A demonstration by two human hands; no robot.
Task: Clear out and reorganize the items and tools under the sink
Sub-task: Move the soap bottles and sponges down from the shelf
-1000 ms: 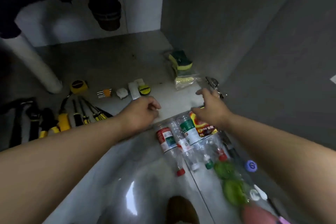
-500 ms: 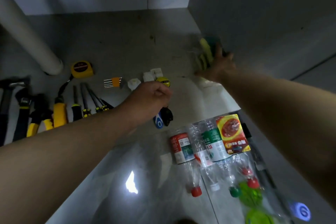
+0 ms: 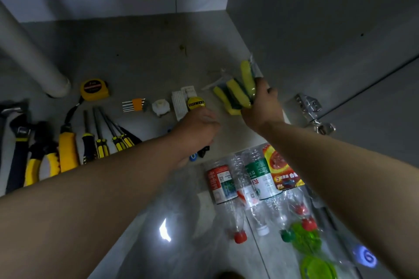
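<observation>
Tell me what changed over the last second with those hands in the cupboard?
The right hand reached from the bottles to the far right wall and took hold of the pack of sponges, now tilted in its grip. The left hand stayed closed, holding a small dark thing. The tools and tape measure lie as before.

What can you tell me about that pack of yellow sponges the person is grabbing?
The sponges look like several yellow foam pads with dark green scouring layers, bundled in a clear, crinkly plastic wrapper. The right hand grips the bundle from its right side, holding it tilted so the pads stand on edge and fan out. It sits near the right wall of the cabinet, above the grey floor; whether its lower end touches the floor cannot be told.
</observation>
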